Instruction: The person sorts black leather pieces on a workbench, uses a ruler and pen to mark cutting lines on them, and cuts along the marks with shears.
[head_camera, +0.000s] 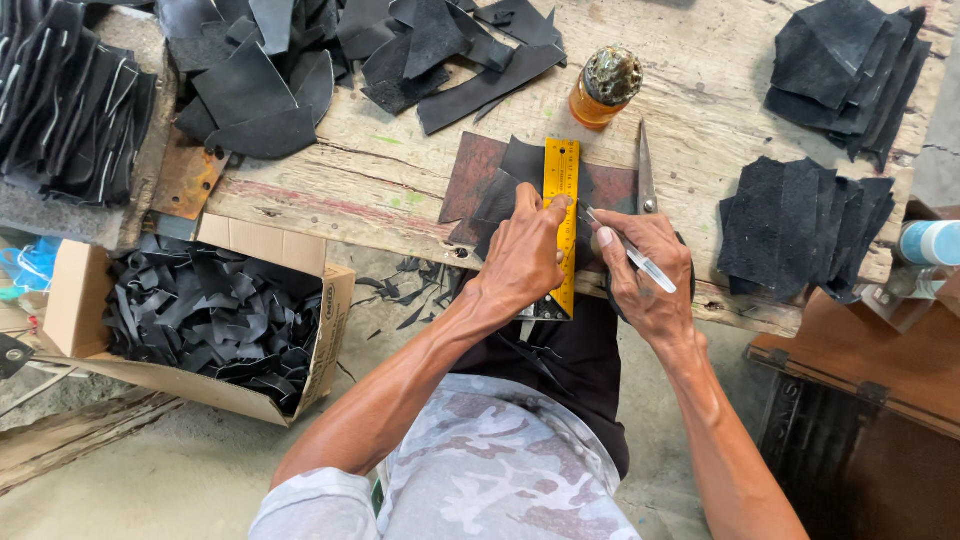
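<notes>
Pressing hand: left hand (524, 250) flat, fingers together, on yellow ruler (562, 215) over black leather piece (510, 180)
Cutting hand: right hand (645, 270) clamped on silver pen knife (632, 253)

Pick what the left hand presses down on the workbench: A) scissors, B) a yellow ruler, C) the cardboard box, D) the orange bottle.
B: the left hand lies flat on the yellow ruler, holding it over a black piece, while the right hand holds a pen at its edge.
</notes>
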